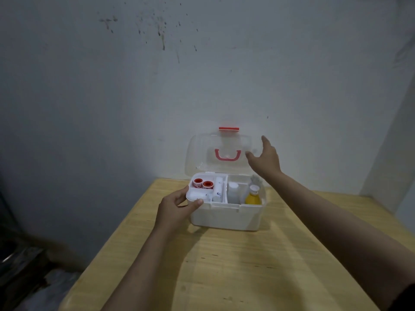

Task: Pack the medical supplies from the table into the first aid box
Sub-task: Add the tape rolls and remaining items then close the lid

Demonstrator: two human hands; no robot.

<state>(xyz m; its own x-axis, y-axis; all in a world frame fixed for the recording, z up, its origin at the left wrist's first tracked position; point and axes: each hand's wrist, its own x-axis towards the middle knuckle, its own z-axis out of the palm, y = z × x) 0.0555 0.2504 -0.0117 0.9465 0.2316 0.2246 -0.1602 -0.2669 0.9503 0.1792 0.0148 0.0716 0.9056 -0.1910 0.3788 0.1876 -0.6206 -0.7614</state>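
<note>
While left hand (177, 207) grips tray (190, 199), right hand (266, 159) nears lid (202, 149).

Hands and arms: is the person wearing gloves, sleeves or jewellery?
No gloves: the left hand and right hand are bare, with no rings or watch visible. Both forearms are bare too. Only a dark sleeve edge shows on the right arm at the bottom right corner.

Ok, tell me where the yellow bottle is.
In the head view, the yellow bottle stands in the box, front right corner, right of the clear bottle.
</note>
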